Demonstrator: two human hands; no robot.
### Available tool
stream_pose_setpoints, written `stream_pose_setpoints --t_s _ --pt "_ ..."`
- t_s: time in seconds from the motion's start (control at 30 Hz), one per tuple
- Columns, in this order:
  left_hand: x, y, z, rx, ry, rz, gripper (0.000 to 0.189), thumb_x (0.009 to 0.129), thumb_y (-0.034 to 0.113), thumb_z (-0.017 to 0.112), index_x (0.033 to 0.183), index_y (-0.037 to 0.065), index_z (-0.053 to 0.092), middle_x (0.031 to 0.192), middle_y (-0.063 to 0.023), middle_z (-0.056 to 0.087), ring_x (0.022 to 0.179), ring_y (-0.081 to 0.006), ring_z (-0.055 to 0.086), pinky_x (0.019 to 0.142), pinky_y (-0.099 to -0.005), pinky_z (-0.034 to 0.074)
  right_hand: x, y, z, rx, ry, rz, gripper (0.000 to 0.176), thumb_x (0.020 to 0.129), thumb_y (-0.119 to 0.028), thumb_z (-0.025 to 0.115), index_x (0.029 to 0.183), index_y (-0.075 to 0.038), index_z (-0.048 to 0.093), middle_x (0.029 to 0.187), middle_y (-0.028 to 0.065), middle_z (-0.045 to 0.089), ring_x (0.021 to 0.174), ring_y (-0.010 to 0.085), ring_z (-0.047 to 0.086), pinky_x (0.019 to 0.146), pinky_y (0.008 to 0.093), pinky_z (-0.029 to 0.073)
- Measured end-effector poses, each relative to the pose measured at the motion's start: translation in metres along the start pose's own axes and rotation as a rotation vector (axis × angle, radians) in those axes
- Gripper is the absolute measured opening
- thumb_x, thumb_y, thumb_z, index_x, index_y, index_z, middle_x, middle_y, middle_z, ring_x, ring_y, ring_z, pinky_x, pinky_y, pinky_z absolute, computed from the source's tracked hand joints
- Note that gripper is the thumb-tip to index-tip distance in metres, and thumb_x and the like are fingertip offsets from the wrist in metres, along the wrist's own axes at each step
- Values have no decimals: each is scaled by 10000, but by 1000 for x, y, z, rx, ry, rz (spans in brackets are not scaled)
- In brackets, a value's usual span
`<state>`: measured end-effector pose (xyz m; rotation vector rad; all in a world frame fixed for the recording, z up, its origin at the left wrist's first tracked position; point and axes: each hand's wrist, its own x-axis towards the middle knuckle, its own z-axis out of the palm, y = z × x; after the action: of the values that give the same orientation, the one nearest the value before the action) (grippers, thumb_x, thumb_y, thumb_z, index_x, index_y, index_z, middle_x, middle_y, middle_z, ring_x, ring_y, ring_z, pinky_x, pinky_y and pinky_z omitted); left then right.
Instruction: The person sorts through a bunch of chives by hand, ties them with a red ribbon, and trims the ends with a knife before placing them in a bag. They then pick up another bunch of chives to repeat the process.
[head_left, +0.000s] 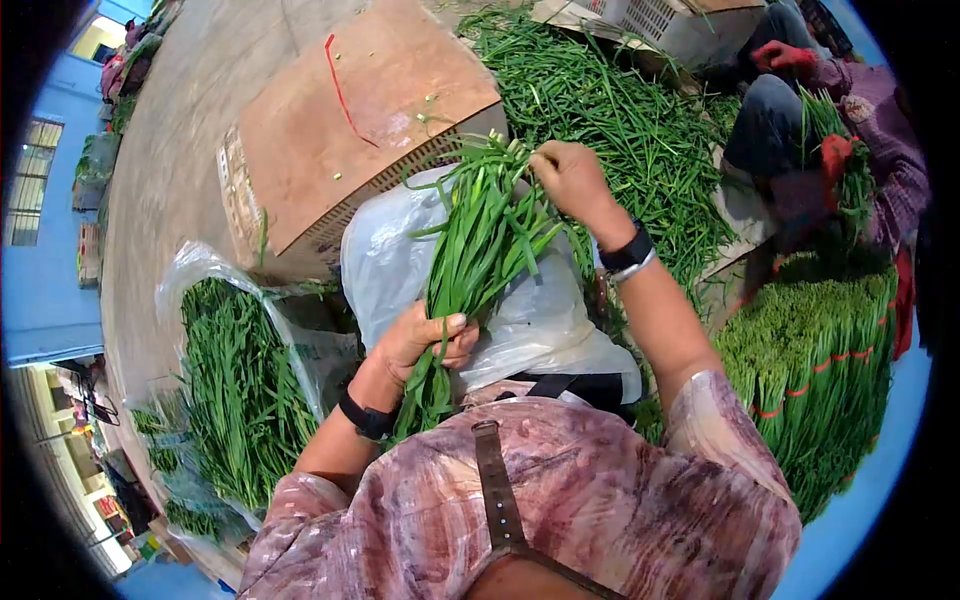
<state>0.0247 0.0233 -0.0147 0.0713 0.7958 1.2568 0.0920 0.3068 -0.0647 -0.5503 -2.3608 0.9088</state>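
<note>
Bunch (480, 235) lies over the plastic sheet (385, 235), pale ends toward 12 o'clock. Left hand (430, 338) is wrapped around it at 7 o'clock; right hand (578, 188) curls beside the ends at 1 o'clock, pinch not determinable. Step in hand appears to be tidying the ends; next move calls for a steady left grip and light right fingers. Loose greens (625, 135): 2 o'clock.

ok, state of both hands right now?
Left hand: closed, holding a bunch of long, flat green leaves.
Right hand: curled at the bunch's pale stem ends; whether it holds any cannot be told.
</note>
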Motion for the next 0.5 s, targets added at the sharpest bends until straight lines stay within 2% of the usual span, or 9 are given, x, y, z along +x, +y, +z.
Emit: stream_pose_setpoints --t_s 0.03,0.07,0.13,0.2,0.23,0.33,0.4,0.43,0.5 --pt "-1 0 3 -14 15 4 380 806 287 674 1064 86 480 695 -12 464 496 -62 366 443 -227 322 6 11 -3 89 7 46 221 782 -218 592 725 -9 641 706 194 612 640 353 601 595 406 476" --pt "-2 0 4 -30 31 9 384 811 302 670 1070 90 480 699 -9 462 489 -53 358 440 -224 318 12 26 -9 120 -40 100 223 764 -229 609 746 -15 670 679 180 617 596 286 606 579 366 469" --pt "0 -2 1 -19 18 15 385 822 317 656 1082 95 479 688 -6 459 468 -45 342 428 -222 307 19 55 -12 167 40 352 235 769 -230 614 739 -6 679 647 147 633 570 218 599 567 340 461" --pt "0 -1 0 -49 5 13 344 842 303 633 1063 87 481 686 -22 472 454 -49 332 423 -222 303 21 68 -23 243 89 526 248 782 -233 616 783 4 687 686 133 656 603 193 607 585 335 472" --pt "0 -1 1 -85 0 5 303 857 281 616 1038 77 482 688 -41 486 450 -56 329 423 -223 304 21 66 -26 202 147 369 325 756 -277 667 875 26 666 774 144 662 662 203 617 614 332 482" --pt "1 1 5 -108 12 1 256 880 259 586 1015 69 480 688 -63 501 449 -69 330 417 -225 298 8 10 -23 280 -76 259 339 743 -213 716 961 25 612 749 45 604 638 111 530 592 276 449" --pt "3 3 9 -95 38 -12 245 886 253 577 1017 72 478 685 -65 501 450 -75 334 413 -227 295 4 -2 -8 168 -266 231 390 710 -239 748 964 13 595 796 77 604 681 127 533 633 282 453" --pt "2 5 11 -89 60 -25 238 888 248 574 1017 73 477 683 -64 501 451 -78 336 413 -227 295 4 3 2 153 -270 195 344 708 -230 745 905 6 590 761 88 603 671 151 549 623 310 456" --pt "1 7 13 -60 88 -27 232 889 244 573 1017 76 477 681 -65 501 454 -84 340 413 -228 295 5 2 3 127 -210 246 370 681 -278 748 876 -1 601 789 155 616 721 273 591 654 363 475"
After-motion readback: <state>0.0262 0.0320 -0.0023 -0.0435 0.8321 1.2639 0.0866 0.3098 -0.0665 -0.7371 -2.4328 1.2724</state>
